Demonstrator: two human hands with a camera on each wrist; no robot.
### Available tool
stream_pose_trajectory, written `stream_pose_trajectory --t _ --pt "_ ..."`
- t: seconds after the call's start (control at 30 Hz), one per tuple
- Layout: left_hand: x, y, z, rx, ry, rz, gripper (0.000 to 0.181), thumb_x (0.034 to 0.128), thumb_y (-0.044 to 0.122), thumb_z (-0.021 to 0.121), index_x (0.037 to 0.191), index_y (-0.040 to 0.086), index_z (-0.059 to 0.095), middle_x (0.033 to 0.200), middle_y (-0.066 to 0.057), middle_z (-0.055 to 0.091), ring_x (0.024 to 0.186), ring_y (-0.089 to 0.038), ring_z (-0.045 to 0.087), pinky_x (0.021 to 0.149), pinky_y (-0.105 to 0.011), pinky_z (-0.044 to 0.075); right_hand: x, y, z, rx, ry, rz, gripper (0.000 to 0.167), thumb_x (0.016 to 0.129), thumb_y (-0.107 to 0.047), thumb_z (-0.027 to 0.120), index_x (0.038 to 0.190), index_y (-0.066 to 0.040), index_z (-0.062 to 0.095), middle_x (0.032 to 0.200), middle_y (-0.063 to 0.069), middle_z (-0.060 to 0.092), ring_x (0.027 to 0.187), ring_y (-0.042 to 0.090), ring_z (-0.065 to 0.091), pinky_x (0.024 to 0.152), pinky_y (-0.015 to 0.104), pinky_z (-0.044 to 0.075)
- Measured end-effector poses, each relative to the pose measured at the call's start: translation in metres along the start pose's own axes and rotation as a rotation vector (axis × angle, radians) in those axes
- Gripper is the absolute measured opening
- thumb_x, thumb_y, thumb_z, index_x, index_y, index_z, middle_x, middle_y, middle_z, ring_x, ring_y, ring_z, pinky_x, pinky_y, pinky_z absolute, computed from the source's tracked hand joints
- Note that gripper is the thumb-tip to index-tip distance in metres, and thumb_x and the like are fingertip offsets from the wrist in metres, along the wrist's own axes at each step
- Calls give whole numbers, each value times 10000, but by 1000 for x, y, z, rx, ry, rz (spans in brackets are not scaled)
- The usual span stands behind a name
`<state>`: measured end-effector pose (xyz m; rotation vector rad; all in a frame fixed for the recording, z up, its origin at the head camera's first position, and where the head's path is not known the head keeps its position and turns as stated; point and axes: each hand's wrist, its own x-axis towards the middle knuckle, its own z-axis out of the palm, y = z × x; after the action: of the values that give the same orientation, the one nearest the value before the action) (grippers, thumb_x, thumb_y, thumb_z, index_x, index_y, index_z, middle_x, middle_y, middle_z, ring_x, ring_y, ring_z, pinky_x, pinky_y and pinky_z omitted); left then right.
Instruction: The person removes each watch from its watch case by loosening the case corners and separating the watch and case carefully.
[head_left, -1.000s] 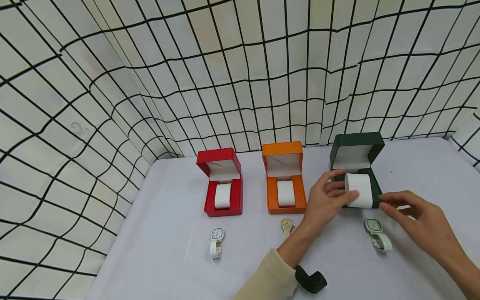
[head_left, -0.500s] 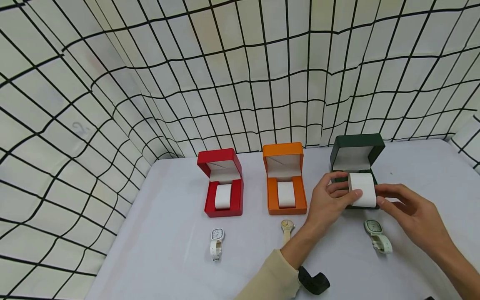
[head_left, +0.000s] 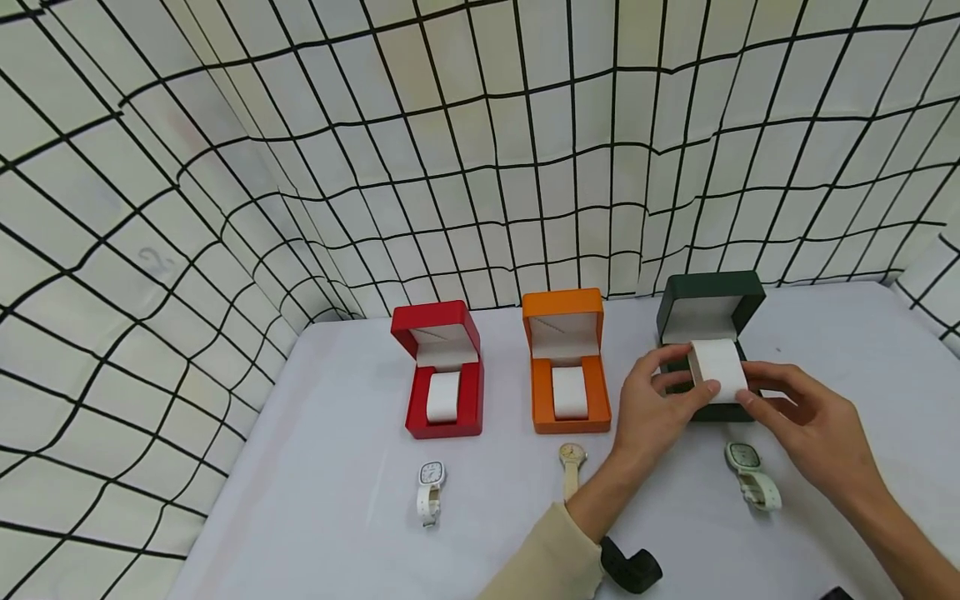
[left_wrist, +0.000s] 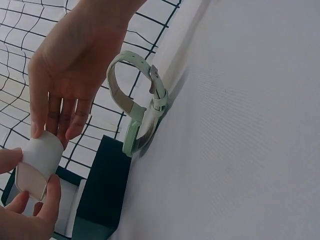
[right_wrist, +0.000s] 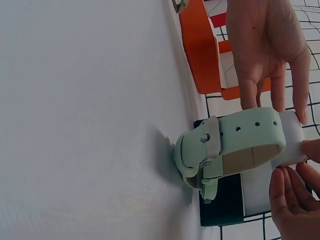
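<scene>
Between my two hands, in the head view, is a white watch cushion, raised in front of the open dark green watch box. My left hand grips it from the left, thumb on its near face. The right hand pinches its right edge between thumb and fingers. The left wrist view shows the cushion with its pale open end facing that camera. A pale green wristwatch lies on the table just below the right hand; its buckled strap partly covers the cushion in the right wrist view.
An open orange watch box and an open red one stand to the left, each with a white cushion inside. Before them lie a cream watch and a white watch. Black wire mesh encloses the table's back and left.
The cushion has risen slightly and turned in my hands. My right hand has moved left, from the green box's side onto the cushion's edge. The boxes and watches have stayed put.
</scene>
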<state>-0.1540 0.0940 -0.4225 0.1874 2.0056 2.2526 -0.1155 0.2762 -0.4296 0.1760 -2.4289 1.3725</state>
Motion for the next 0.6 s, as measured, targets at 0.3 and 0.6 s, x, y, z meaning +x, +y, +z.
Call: stream_pose_trajectory --t 0.3,0.6 --pt "1 -3 5 96 -39 50 592 875 5 806 1416 175 635 1309 21 613 1103 -8 690 845 -124 580 0 5 1 -3 33 7 371 953 -59 742 1315 -33 665 1208 -282 615 1075 -129 596 912 -39 429" --pt "1 -1 8 284 6 90 569 880 48 820 1410 168 652 1254 13 681 1094 -24 688 858 -99 562 2 9 2 -35 41 5 380 950 -80 753 1321 -59 673 1207 -301 607 1067 -157 584 902 -47 417"
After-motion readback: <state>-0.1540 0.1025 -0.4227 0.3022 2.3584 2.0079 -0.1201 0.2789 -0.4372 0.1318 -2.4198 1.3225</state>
